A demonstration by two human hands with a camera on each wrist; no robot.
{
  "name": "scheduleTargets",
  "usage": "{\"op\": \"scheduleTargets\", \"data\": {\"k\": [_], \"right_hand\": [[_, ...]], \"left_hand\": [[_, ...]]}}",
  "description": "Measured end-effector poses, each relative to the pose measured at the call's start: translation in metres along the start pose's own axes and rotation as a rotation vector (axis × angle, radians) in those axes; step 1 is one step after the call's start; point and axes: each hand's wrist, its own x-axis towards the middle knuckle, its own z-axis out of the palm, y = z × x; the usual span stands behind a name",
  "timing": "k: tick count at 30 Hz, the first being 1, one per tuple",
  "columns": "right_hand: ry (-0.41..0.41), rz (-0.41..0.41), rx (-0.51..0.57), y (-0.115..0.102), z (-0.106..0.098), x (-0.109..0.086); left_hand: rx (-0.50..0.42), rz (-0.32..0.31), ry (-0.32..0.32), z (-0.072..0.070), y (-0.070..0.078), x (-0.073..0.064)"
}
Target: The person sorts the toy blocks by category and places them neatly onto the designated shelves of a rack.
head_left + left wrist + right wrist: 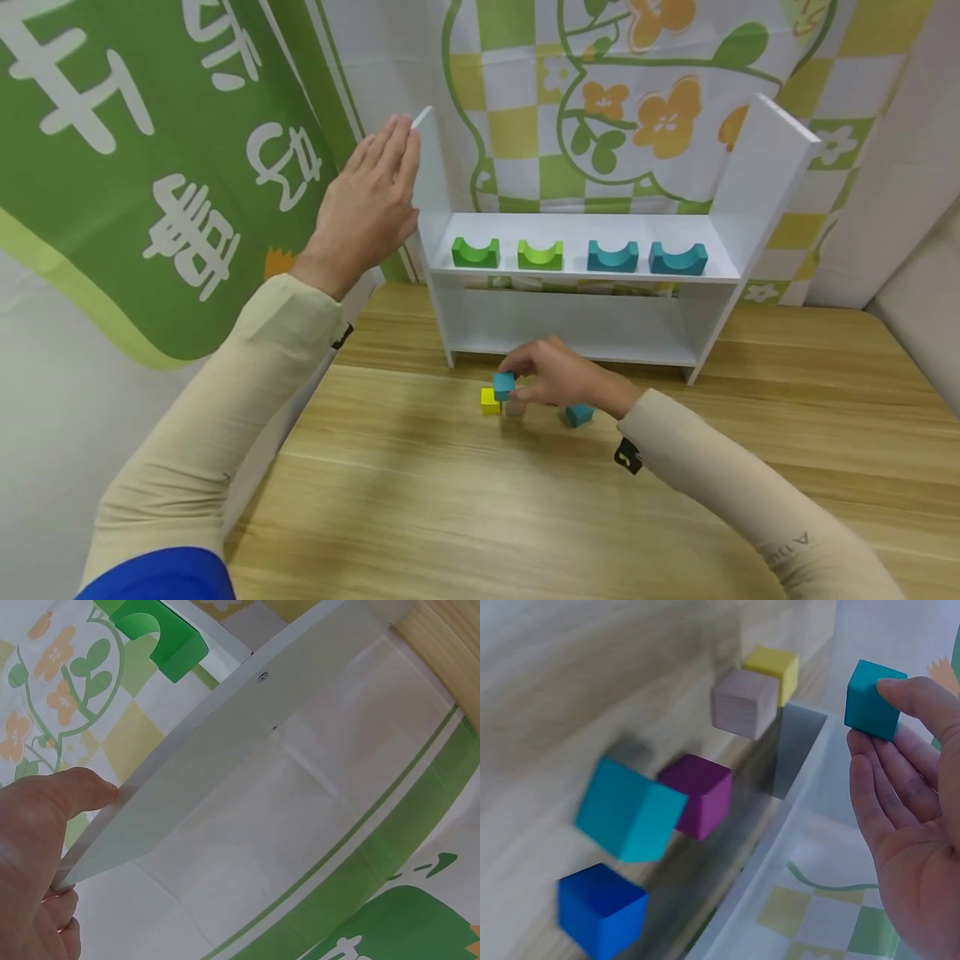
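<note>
My right hand (562,375) pinches a teal cube (874,700) between thumb and fingertips, above the wooden table. Close below it in the head view are a yellow cube (490,402) and a pale cube (514,409). A second teal cube (579,415) lies under the right wrist. The right wrist view also shows a purple cube (697,795) and a blue cube (602,911), which the hand and arm hide from the head view. At the upper left, my left hand (369,200) holds the side panel of a white shelf (202,750), thumb on the inner side, fingers on the outer.
Along the upper shelf board stand two green blocks (476,253) and two teal blocks (678,259), each with a curved hollow on top. The wooden table (420,517) stretches out in front. Behind hangs a patterned cloth (517,108), and a green banner (112,208) is at the left.
</note>
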Motion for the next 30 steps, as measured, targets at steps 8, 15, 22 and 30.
{"op": "scheduleTargets", "data": {"k": [8,15,22,30], "right_hand": [[0.065,0.057,-0.004,0.002,0.000,0.039],[0.110,0.088,0.018,0.013,-0.003,0.064],[0.121,0.123,0.040,0.025,0.001,0.084],[0.107,0.167,0.062,0.023,0.007,0.100]], "left_hand": [[-0.001,0.000,0.007,0.000,-0.004,-0.004],[0.008,0.003,0.027,0.001,0.000,-0.001],[0.017,0.002,0.029,0.002,0.002,0.000],[0.031,-0.001,0.022,0.002,0.000,-0.001]]}}
